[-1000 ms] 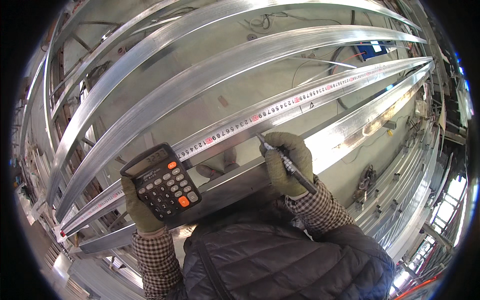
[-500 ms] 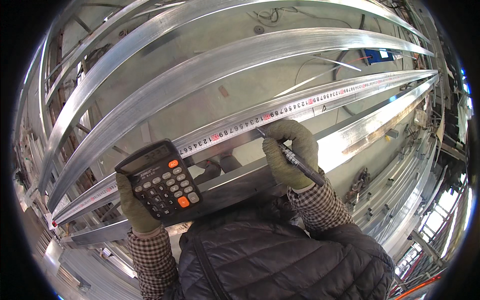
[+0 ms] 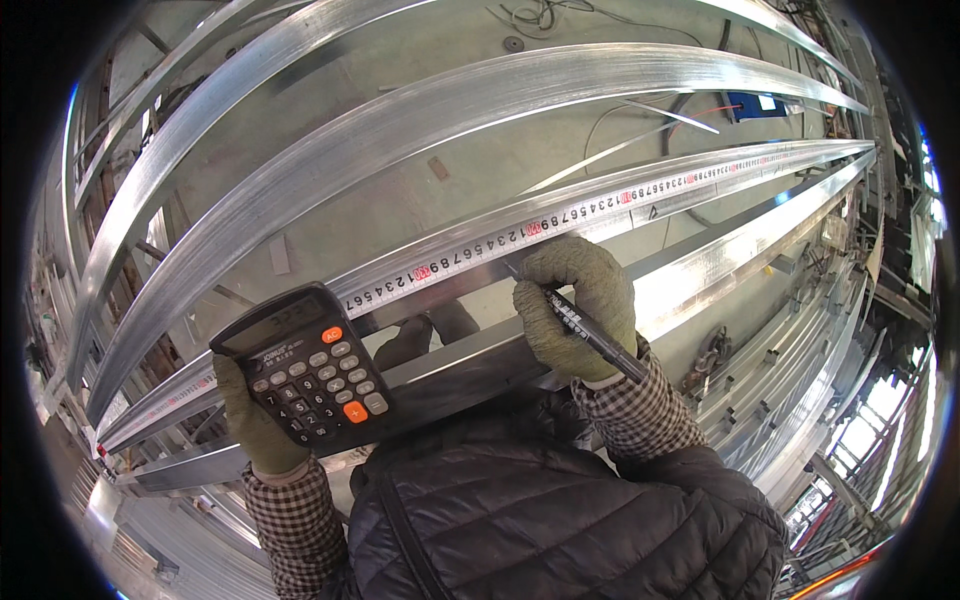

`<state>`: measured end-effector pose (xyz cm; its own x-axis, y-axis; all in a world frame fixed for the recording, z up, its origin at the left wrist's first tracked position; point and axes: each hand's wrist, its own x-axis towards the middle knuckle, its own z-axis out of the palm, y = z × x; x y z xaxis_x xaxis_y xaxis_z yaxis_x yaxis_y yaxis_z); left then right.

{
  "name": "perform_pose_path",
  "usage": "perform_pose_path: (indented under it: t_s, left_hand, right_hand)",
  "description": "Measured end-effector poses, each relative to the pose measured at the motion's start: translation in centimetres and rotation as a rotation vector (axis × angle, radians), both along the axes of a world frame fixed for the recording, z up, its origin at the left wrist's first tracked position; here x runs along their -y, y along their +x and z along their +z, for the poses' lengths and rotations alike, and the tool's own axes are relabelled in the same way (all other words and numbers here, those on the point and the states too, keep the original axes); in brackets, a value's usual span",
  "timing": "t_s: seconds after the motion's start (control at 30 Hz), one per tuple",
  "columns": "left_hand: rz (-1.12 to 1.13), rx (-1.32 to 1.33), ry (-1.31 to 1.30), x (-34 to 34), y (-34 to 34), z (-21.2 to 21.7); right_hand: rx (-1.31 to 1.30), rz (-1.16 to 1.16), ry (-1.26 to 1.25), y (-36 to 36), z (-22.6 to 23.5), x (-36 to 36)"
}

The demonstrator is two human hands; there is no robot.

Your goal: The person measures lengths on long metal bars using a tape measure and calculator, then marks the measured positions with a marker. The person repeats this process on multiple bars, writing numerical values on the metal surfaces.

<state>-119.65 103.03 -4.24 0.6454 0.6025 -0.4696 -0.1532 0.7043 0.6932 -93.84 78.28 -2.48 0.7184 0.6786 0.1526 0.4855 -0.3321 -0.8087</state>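
A black calculator (image 3: pixel 300 365) with grey and orange keys rests in my left hand (image 3: pixel 250 415), gloved in olive green and closed round its left edge. In my gloved right hand (image 3: pixel 578 305) is a black marker pen (image 3: pixel 595 335), its thin tip pointing up and left, close to the near edge of a metal bar. A white measuring tape (image 3: pixel 470 252) with black and red marks lies stretched along that silver bar (image 3: pixel 655 212). Dark handwritten marks show on the bar to the right of my right hand. Part of the tape is hidden behind the calculator.
More long silver bars (image 3: pixel 480 85) run across, beyond the tape. A wide shiny bar (image 3: pixel 735 250) lies nearer to me. On the floor beyond are a blue box (image 3: pixel 757 107) and loose cables (image 3: pixel 545 15). Stacked metal profiles (image 3: pixel 800 350) stand at the right.
The calculator and my left hand have shifted slightly left. My right hand with the marker pen has moved a little left too. The whole view has shifted slightly.
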Motion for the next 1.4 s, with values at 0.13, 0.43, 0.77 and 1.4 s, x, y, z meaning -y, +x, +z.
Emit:
perform_pose_path:
  t_s: [0.13, 0.43, 0.77, 1.4]
  left_hand:
    - [0.016, -0.015, 0.000, -0.1, -0.2, -0.3]
    - [-0.003, -0.020, 0.007, -0.1, -0.1, -0.2]
    - [-0.018, 0.002, 0.037, -0.2, 0.0, -0.2]
    - [-0.035, -0.049, 0.016, -0.4, 0.4, 0.2]
  right_hand:
    - [0.030, 0.010, 0.029, 0.1, -0.2, -0.1]
    - [0.030, 0.036, 0.011, 0.1, -0.4, 0.0]
    - [0.021, 0.039, 0.041, 0.0, -0.8, 0.0]
    - [0.141, -0.127, 0.248, -1.1, -1.3, 1.0]
